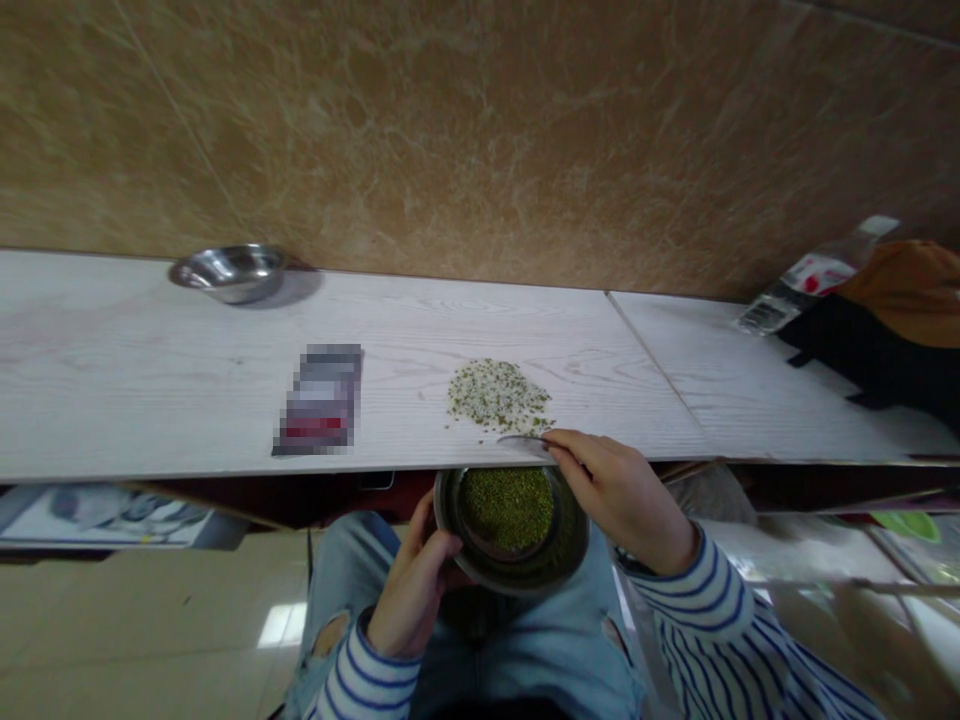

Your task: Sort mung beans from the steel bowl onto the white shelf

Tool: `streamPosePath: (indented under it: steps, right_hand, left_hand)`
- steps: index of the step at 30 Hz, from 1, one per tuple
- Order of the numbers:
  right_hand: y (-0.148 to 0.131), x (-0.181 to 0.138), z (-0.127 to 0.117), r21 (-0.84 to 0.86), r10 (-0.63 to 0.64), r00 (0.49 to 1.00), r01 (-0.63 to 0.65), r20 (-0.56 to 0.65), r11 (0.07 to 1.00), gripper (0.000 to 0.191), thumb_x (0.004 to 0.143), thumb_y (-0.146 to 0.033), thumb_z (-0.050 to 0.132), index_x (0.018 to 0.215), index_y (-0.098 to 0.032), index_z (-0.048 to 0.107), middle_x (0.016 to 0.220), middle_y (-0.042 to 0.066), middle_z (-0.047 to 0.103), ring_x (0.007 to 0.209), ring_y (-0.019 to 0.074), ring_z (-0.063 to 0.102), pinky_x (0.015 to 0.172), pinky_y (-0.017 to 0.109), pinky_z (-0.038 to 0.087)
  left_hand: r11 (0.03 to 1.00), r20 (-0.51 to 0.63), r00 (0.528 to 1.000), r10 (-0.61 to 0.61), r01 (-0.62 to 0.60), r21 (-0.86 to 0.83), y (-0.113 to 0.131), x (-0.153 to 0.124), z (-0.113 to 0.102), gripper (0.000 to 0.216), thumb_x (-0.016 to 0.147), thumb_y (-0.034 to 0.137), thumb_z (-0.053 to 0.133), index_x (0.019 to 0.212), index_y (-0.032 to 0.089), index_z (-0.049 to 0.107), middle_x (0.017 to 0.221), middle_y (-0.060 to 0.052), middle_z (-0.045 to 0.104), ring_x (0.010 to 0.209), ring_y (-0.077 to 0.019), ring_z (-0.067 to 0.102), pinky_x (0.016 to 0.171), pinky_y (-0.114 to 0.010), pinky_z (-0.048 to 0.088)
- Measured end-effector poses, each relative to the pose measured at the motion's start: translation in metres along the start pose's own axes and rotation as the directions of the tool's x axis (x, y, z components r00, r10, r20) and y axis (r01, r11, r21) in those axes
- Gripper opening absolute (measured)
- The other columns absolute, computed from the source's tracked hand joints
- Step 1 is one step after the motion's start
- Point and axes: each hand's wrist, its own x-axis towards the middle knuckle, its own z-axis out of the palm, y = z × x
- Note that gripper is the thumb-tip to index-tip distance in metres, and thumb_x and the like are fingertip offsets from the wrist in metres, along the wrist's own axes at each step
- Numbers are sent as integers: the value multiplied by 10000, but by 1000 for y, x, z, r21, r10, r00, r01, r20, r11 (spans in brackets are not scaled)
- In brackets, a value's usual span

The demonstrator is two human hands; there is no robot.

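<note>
Rectangular object [319, 400] under pixel blur

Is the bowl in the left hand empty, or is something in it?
Not empty: small green grains cover the bottom of the bowl, below its rim.

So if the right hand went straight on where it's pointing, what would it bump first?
The right hand, holding a metal utensil, would probably meet the green and white grains on the white table first, though its height above the table is hard to tell.
</note>
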Motion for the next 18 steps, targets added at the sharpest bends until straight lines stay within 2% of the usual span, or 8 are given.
streamPosePath:
  steps: [3, 7, 12, 18]
  right_hand:
    - [-2, 2, 4, -19, 2, 1000, -2, 6, 1000, 252, 908, -222, 429, 1097, -179, 590, 988, 61, 692, 863, 184, 651, 807, 338, 516]
    - [-4, 6, 7, -32, 25, 1000, -25, 12, 999, 261, 908, -219, 427, 1106, -175, 591, 1019, 65, 688, 889, 195, 650, 840, 351, 511]
    - [-7, 12, 10, -19, 65, 997, -64, 35, 998, 261, 907, -223, 430, 1107, -187, 594, 1025, 59, 688, 898, 199, 649, 837, 355, 513]
    - [-15, 15, 12, 38, -37, 997, 35, 61, 999, 245, 908, -228, 439, 1086, -212, 607, 998, 43, 692, 891, 183, 644, 825, 341, 512]
  left_hand:
    - [1000, 17, 1000, 4, -4, -12, 0, 0, -3, 575, 662, 142, 561, 1226, 227, 487, 987, -33, 627, 746, -155, 568, 573, -271, 503]
    - [999, -20, 999, 30, -30, -35, 2, 0, -4, 587, 646, 142, 569, 1224, 219, 497, 1063, -58, 625, 793, -178, 579, 543, -257, 494]
    - [999, -42, 999, 26, -27, -38, 4, 0, -6, 590, 643, 137, 568, 1223, 223, 499, 1020, -38, 633, 762, -162, 570, 555, -261, 496]
    - [998, -39, 999, 32, -34, -49, 7, 0, -13, 590, 628, 150, 580, 1211, 213, 513, 987, -42, 653, 752, -175, 588, 535, -247, 476]
